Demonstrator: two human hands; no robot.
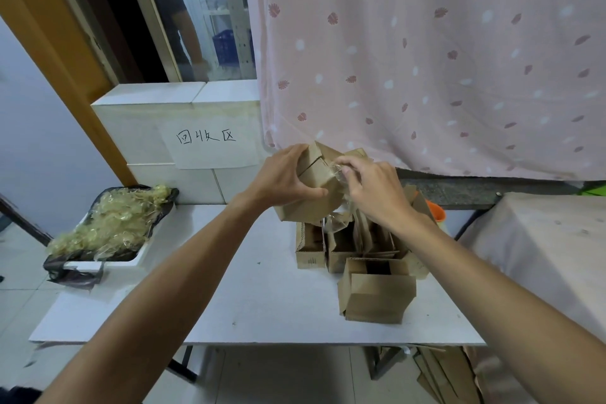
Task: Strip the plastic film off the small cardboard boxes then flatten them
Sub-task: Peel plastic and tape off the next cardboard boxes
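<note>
The left hand (288,178) clamps a small cardboard box (316,197) above the table (229,289). On the box's right, the right hand (375,192) seemingly pinches the plastic film (339,174).

A white surface (249,289) fills the lower middle of the frame. At its left edge sits a white tray (141,254) lined with a black bag (165,207) and heaped with crumpled plastic film (111,223). Right of centre, small open cardboard boxes (310,251) stand packed side by side. Touching their near side lies a partly flattened box (380,298). An orange object (437,210), mostly hidden, shows behind them at the right.
</note>
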